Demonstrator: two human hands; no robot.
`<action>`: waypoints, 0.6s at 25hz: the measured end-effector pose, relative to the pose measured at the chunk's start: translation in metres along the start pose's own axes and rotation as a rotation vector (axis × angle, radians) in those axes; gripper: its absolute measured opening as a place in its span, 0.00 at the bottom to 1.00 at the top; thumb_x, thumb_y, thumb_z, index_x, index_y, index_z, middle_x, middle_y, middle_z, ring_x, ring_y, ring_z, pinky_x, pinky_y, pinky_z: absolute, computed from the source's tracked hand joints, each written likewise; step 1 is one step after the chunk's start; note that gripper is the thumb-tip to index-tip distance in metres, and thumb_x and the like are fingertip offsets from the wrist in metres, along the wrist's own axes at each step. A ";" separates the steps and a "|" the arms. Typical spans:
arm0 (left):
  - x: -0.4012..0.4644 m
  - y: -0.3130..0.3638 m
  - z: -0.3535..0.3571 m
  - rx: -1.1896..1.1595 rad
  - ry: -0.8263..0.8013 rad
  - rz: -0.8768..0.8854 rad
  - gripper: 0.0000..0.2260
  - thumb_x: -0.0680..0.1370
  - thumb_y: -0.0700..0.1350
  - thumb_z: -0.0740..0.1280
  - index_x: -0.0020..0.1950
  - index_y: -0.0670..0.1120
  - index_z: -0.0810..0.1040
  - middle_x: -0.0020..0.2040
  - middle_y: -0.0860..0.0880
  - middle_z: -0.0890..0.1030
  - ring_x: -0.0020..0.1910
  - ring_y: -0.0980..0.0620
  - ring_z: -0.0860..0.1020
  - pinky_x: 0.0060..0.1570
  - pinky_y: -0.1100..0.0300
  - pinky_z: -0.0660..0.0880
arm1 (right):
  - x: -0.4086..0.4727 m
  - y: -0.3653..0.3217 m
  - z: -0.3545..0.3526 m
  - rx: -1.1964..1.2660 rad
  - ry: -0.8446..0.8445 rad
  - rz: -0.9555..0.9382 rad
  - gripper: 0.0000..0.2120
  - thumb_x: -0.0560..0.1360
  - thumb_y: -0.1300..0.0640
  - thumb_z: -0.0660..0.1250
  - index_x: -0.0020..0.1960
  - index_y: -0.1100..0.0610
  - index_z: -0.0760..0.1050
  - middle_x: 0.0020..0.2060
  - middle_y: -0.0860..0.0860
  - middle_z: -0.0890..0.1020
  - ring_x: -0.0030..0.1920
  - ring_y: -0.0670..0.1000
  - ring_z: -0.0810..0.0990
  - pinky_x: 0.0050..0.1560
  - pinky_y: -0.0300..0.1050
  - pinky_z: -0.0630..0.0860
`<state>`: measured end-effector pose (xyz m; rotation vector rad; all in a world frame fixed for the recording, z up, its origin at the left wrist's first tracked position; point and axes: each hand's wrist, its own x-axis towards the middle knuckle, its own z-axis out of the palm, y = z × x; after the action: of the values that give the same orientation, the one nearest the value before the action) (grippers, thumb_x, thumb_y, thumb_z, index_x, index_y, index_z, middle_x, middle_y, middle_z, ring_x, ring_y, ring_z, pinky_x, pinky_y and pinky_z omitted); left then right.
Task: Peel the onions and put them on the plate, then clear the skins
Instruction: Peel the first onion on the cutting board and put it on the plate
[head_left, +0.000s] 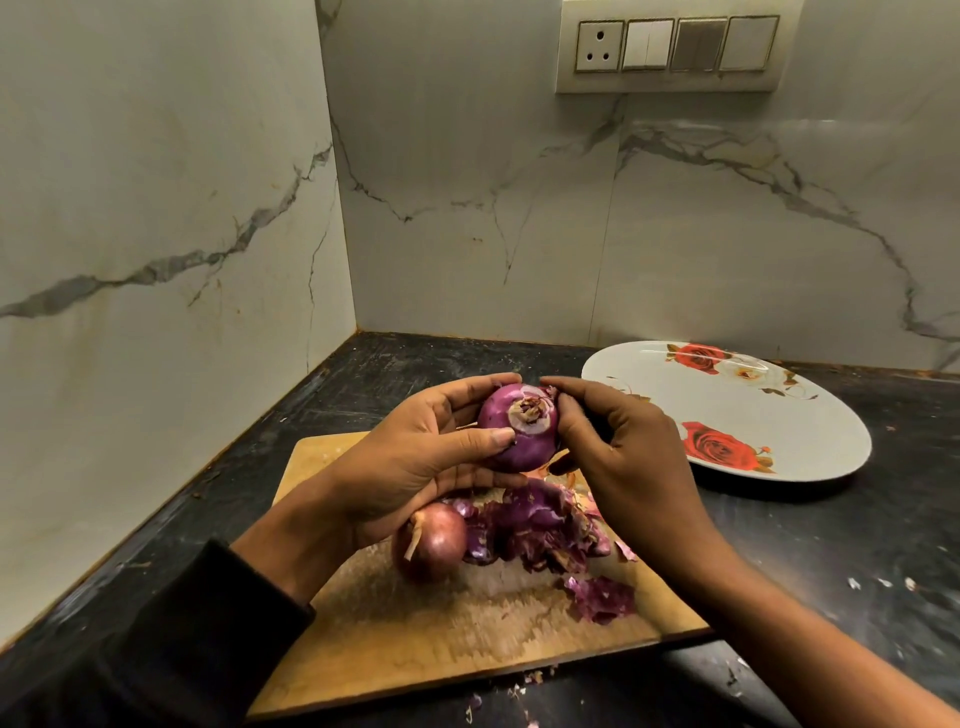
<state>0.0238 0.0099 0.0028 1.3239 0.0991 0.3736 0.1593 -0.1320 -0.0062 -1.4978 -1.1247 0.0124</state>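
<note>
While gripped by both hands — a glossy purple onion (519, 428), root-end pale.

marble walls (156, 182), switch panel (675, 45), dark counter (831, 530)

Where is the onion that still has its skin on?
The unpeeled onion sits on the wooden board, low in the head view, just below the left hand and touching the pile of skins.
</note>
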 end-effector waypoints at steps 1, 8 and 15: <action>0.000 0.000 0.000 0.002 -0.001 0.003 0.23 0.73 0.34 0.69 0.68 0.45 0.75 0.59 0.47 0.83 0.58 0.41 0.82 0.46 0.53 0.83 | 0.001 0.000 0.000 0.001 -0.018 0.009 0.11 0.81 0.60 0.63 0.59 0.52 0.81 0.46 0.43 0.84 0.39 0.42 0.84 0.34 0.35 0.79; -0.001 0.001 -0.001 -0.058 -0.055 0.002 0.24 0.76 0.33 0.66 0.70 0.48 0.75 0.64 0.46 0.80 0.62 0.40 0.80 0.50 0.49 0.82 | 0.003 0.005 -0.005 0.165 -0.022 0.138 0.10 0.80 0.63 0.65 0.57 0.52 0.81 0.46 0.48 0.85 0.44 0.48 0.85 0.39 0.41 0.82; -0.001 -0.002 0.003 0.173 -0.034 0.060 0.29 0.69 0.35 0.75 0.68 0.50 0.75 0.60 0.51 0.82 0.60 0.46 0.82 0.52 0.56 0.81 | 0.002 0.008 0.001 0.311 -0.048 0.277 0.09 0.79 0.64 0.66 0.55 0.54 0.81 0.47 0.53 0.86 0.46 0.51 0.86 0.39 0.44 0.83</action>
<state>0.0245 0.0065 0.0012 1.5065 0.0644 0.3997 0.1648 -0.1284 -0.0115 -1.3650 -0.8983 0.3989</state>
